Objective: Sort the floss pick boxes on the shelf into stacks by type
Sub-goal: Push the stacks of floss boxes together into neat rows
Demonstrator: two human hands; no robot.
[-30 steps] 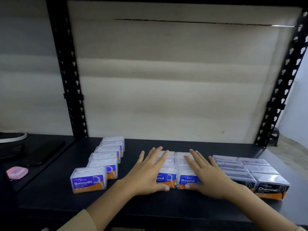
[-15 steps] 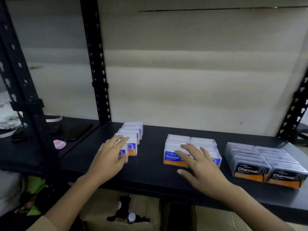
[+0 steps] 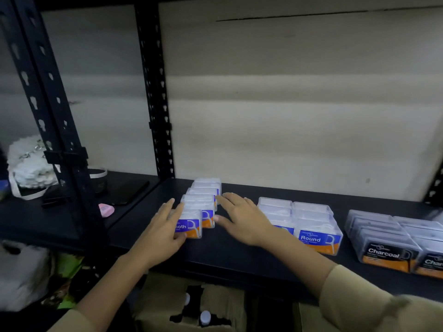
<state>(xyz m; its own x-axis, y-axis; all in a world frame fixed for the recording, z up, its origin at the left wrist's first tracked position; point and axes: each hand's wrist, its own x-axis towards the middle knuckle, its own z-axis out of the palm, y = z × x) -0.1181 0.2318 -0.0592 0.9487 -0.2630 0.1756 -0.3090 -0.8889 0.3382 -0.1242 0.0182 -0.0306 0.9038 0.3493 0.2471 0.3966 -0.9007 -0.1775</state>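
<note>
Black shelf board, pale wall behind. Smooth boxes stand on it in one row running front to back, clear lids up, blue-and-orange labels facing front.

Left hand: fingers straight and together, laid flat against the left side of the row's front box, thumb at its lower front edge. Nothing gripped.

Right hand: palm down just right of the row, fingers spread and straight, thumb tip at the second box's right side. Cannot tell whether the fingertips touch the row.

Right of the row, apart: Round boxes, two columns side by side. Farther right: Charcoal boxes, dark, also two columns.

Behind-left of the row: perforated black upright.

Left of the row, on the neighbouring shelf: small pink object, dark flat slab, white bag.

Below the row: open cardboard box.
</note>
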